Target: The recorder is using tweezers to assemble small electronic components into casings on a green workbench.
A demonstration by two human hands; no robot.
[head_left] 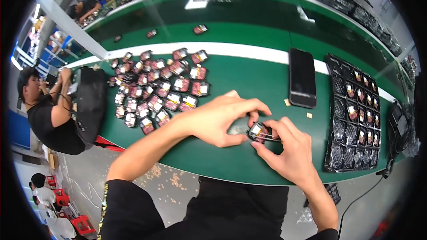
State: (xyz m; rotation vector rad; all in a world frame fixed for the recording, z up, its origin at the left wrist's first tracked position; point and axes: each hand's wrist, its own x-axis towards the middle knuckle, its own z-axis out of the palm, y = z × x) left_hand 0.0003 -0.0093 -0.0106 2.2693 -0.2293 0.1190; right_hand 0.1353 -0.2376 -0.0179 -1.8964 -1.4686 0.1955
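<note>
A small black device (258,132) with a white and reddish label lies low over the green bench between my hands. My left hand (224,120) steadies it from the left, thumb at its near left edge and bent fingers at its far side. My right hand (289,149) pinches thin metal tweezers (272,139), their two prongs reaching over the device's right side. Fingertips of my right hand also come close to the device's edge; exact contact is hidden. Left of my hands many similar black devices (172,101) are spread in a loose heap.
A dark phone-like slab (302,78) lies beyond my right hand, near small pale scraps (309,115). Farther right is a black compartment tray (339,126), partly filled with devices. A cabled black device (397,120) sits at the bench's right end. A co-worker (53,102) sits at the left beside a black bag (91,102).
</note>
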